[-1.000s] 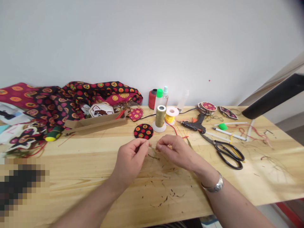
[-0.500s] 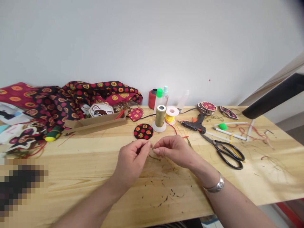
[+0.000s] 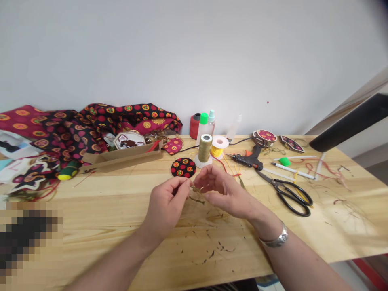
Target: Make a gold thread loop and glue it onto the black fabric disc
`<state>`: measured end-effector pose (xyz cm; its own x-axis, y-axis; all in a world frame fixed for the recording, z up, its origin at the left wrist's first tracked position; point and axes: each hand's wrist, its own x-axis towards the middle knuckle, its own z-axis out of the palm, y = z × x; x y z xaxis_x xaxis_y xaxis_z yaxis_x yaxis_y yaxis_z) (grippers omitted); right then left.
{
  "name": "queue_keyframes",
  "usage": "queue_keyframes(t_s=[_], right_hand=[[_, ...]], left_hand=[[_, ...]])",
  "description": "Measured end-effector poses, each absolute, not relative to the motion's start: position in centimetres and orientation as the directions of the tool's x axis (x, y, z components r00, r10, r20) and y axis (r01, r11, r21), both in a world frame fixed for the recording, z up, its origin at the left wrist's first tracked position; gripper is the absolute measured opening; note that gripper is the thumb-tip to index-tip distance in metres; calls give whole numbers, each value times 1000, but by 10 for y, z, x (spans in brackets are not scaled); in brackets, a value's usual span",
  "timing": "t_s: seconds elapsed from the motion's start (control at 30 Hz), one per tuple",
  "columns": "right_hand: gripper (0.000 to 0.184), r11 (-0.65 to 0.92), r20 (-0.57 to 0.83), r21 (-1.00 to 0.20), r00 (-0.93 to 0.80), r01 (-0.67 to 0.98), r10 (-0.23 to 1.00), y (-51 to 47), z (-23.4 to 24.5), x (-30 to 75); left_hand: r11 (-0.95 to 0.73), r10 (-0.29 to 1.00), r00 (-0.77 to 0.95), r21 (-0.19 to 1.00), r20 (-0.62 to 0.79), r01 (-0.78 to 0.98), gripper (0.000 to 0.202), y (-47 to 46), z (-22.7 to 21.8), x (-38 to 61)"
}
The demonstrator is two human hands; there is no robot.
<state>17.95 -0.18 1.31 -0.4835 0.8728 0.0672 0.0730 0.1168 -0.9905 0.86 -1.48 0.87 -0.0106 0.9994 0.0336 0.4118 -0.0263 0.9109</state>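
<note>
The left hand [image 3: 168, 202] and the right hand [image 3: 224, 189] were close together over the middle of the worktop [image 3: 100, 210], a bit nearer the front edge than the back. Between them was a small tuft of gold thread [image 3: 197, 189], held just above the wood. The left grip was shut tight, with thumb and first finger pinching one end of the thread. The right grip was bent and partly apart, with its fingertips right at the other end of the thread; it was not clear if they pinched it. A silver bracelet [image 3: 275, 239] sat on the right wrist. Just behind the hands lay a round spotted patch [image 3: 183, 167], flat on the wood. Beside it stood a spool of gold thread [image 3: 205, 148], upright, and next to that a small yellow spool [image 3: 218, 147]. Farther toward the right edge lay a black glue gun [image 3: 247, 160] and black scissors [image 3: 291, 195], near each other. At the back left corner was a heap of spotted cloth [image 3: 127, 115], with a flat cardboard box [image 3: 121, 158] in front of it. Little bits of cut thread lay on the wood near the front edge.
</note>
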Motion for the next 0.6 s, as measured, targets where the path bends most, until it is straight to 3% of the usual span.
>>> queue_keyframes(t_s=[0.23, 0.47, 0.6], right_hand=[[23, 35, 34, -999, -457, -6, 889, 0, 2, 170], [16, 334, 221, -915, -409, 228, 885, -1, 4, 170], [18, 439, 312, -853, -398, 283, 863, -2, 4, 171]], left_hand=[[-31, 999, 2, 920, 33, 392, 24, -16, 9, 9], [-16, 999, 35, 927, 3, 374, 26, -15, 12, 10], [20, 999, 34, 938, -34, 347, 25, -14, 11, 8]])
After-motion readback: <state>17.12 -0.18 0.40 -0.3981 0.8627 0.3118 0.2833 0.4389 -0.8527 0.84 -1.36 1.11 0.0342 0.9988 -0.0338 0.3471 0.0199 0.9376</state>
